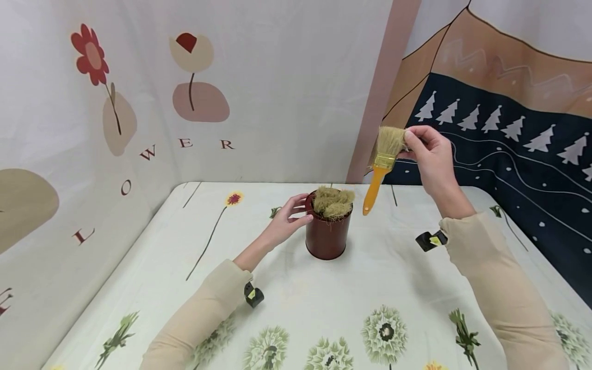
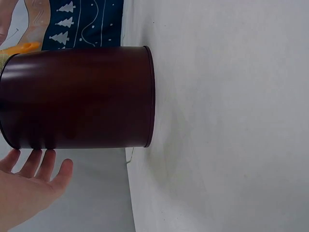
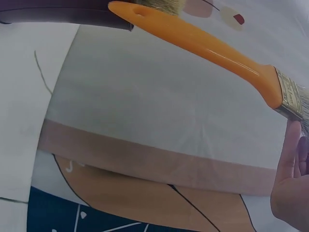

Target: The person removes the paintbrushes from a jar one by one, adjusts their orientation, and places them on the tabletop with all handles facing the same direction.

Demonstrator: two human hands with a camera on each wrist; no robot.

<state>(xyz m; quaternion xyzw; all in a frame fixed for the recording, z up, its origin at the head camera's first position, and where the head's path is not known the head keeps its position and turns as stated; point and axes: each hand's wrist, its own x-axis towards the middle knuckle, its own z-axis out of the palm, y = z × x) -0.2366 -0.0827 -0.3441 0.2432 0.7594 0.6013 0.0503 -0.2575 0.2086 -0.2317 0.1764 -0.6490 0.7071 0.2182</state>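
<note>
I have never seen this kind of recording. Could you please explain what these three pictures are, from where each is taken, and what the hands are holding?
No machine here: a person works with bare hands and wears three cameras. The head view looks down at a table covered with a flowered cloth. On it stands a dark red tin with brush bristles sticking out of the top. The left hand rests with straight fingers against the tin's side. The right hand pinches a paintbrush by its bristles, so the orange handle hangs down in the air. The left wrist view shows the tin close up, turned sideways. The right wrist view shows the orange handle from below.
</note>
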